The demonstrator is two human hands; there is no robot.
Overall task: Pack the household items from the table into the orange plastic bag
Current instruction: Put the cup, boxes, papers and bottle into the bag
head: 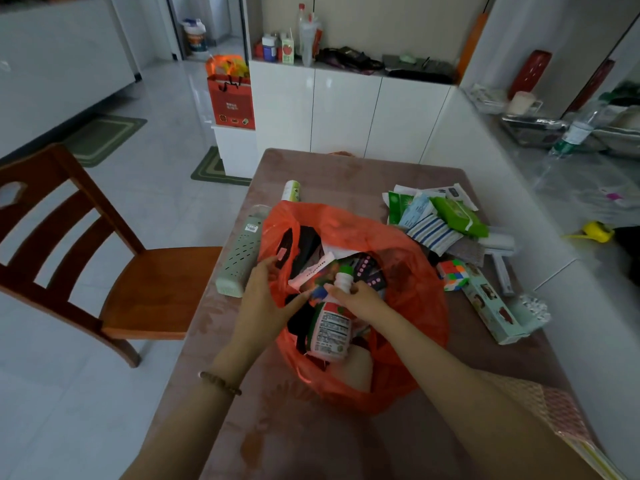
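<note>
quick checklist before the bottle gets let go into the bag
1. Bag mouth open: left hand holds the orange plastic bag by its left rim, mouth wide. ok
2. Grip on the bottle: right hand is curled round its neck. ok
3. Bottle over the opening: it sits within the rim. ok
4. Cap tight: it is on, tightness unseen. cannot tell
5. Room below: packets already fill the middle. cannot tell
6. Table packed: Rubik's cube and green wipes pack lie outside the bag. not ok
</note>
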